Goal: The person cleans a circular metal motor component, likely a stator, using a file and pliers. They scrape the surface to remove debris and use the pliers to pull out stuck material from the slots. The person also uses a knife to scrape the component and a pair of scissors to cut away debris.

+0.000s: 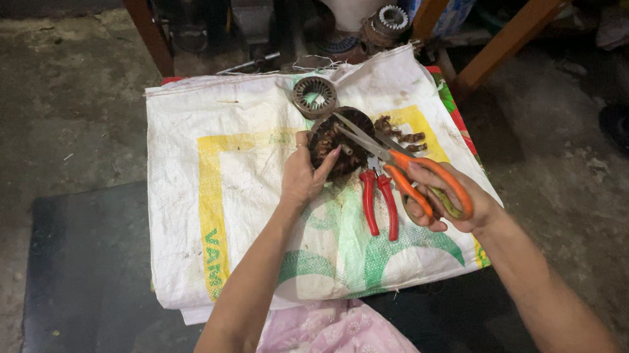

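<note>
- Nearest: pink patterned cloth [333, 350] at bottom edge, over lap; both forearms reach fwd from it.
- Right hand [441, 198] closed through orange loops of scissors [395, 164]; blades parted, tips laid across top of motor coil [341, 144], prob. angled so to get at the copper wire.
- Left hand [301, 178] wrapped round coil's left side, fingers pressing it, steadying it vs. the blades.
- Coil sits mid-sack, on white woven sack [255, 206] w/ yellow + green print, spread over floor as work mat.
- Red-handled pliers [379, 201] lie btwn hands, just below coil, untouched.
- Loose copper wire bits [402, 136] just right of coil, under blades.
- Bare metal ring [314, 95] just beyond coil.
- Farthest: wooden frame legs [538, 9], more motor parts [386, 25] under them; nothing blocks the hands.
</note>
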